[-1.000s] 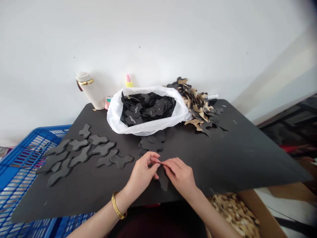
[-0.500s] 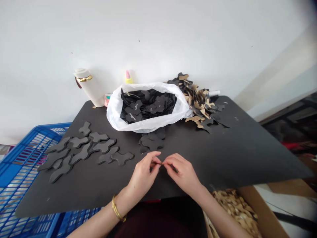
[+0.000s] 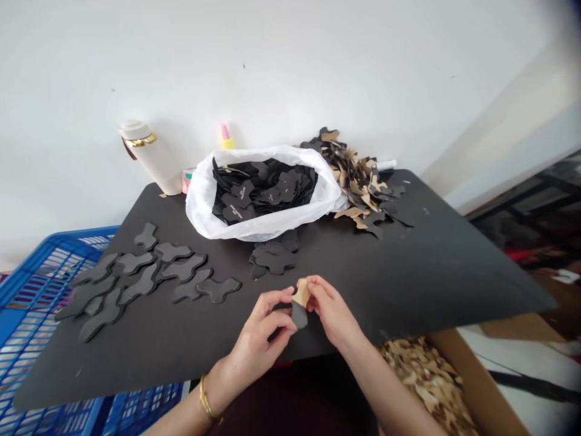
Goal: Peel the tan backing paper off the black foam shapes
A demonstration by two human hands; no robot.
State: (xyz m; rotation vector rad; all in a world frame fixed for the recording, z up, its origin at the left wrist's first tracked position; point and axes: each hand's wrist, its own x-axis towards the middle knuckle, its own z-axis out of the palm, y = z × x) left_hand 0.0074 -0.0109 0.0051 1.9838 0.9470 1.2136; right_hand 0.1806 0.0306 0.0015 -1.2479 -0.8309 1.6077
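My left hand (image 3: 267,327) is closed, thumb and fingertips pinching a dark grey flat cut-out piece (image 3: 299,316) above the front of the table. My right hand (image 3: 331,309) is closed on a tan paper layer (image 3: 301,293), which stands up from the upper part of that piece. The two parts still meet at a fold between my hands. Just beyond lies a small pile of dark cut-outs (image 3: 275,259), touched by neither hand. On the left, several thicker-looking dark cut-outs (image 3: 219,289) are spread over the table (image 3: 399,272).
A white plastic bag (image 3: 254,229) of dark cut-outs stands at the back. Beside it are a heap of black and tan pieces (image 3: 358,181), a white bottle (image 3: 154,157) and a yellow glue bottle (image 3: 227,143). Below are blue baskets (image 3: 40,260) and a cardboard box (image 3: 472,381) of tan scraps.
My hands, earlier fingertip to fingertip over a barely visible edge, have turned and drawn slightly apart. The tan layer now stands lifted from the dark piece. The view has shifted slightly.
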